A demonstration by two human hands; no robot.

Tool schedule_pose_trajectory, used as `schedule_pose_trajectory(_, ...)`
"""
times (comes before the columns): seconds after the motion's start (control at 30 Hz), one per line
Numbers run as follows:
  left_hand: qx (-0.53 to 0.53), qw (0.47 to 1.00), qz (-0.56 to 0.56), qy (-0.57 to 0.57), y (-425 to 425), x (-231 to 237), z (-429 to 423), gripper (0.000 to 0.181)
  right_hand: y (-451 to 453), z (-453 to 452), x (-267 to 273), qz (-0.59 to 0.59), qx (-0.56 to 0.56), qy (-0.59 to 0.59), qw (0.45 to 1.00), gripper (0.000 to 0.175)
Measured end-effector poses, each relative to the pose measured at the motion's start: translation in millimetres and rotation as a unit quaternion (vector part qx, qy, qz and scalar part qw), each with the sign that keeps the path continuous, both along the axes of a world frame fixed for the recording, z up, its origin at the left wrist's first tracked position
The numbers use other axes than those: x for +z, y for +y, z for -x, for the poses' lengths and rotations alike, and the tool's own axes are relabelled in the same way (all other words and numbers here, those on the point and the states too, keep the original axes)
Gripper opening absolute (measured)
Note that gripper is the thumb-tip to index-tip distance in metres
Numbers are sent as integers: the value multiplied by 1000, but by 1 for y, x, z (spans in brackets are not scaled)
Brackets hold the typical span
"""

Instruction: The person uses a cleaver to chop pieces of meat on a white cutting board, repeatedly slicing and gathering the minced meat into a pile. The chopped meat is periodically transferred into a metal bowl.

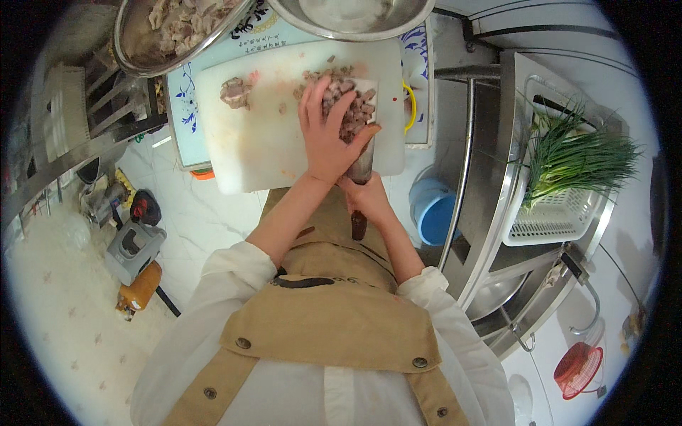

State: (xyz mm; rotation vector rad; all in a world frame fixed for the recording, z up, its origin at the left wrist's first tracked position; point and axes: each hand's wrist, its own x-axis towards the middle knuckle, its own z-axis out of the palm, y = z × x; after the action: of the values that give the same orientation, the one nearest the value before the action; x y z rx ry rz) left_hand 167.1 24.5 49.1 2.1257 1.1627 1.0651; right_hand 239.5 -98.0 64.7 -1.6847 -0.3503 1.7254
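My right hand (370, 198) grips the brown handle (359, 226) of a cleaver, close to my apron. The cleaver's wide blade (363, 166) lies flat and points away from me over a white cutting board (256, 154). Diced meat (358, 109) is heaped on the blade, some of it hidden under my fingers. Over this heap my left hand (331, 133) rests palm down with its fingers spread, thumb towards the blade's right edge. Small scraps of meat (341, 71) lie just beyond. A larger chunk of meat (236, 93) sits apart on the board's left.
Beyond the board stand a metal bowl of meat pieces (184, 26) and another metal basin (351, 35). At right, green onions (578, 154) lie in a white plastic basket (549, 230) on a steel counter. A blue bucket (438, 215) is on the floor.
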Motion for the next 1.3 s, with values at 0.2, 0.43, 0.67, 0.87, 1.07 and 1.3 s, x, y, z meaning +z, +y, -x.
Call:
schedule_pose_trajectory(0.2, 17, 983, -168, -66, 126, 55, -58, 45, 116, -40, 68, -93, -55, -127, 986, 20)
schedule_pose_trajectory(0.43, 3, 998, -6, -63, 219, 28, -43, 18, 114, -64, 59, -75, -168, -25, 983, 19)
schedule_pose_trajectory(0.67, -7, 997, 46, 62, 55, -36, 68, 49, 9, -46, 5, 30, -243, 16, 969, 26)
schedule_pose_trajectory(0.87, -15, 985, 68, 157, 52, -88, 51, 78, 18, -44, -42, 69, -232, 36, 970, 25)
schedule_pose_trajectory(1.07, -50, 992, 102, 56, 72, -87, -15, 66, 55, -17, -64, 74, -171, 78, 979, 20)
schedule_pose_trajectory(1.3, -61, 986, 152, -39, 40, -49, 3, 68, 39, 23, -51, 26, -93, 39, 995, 23)
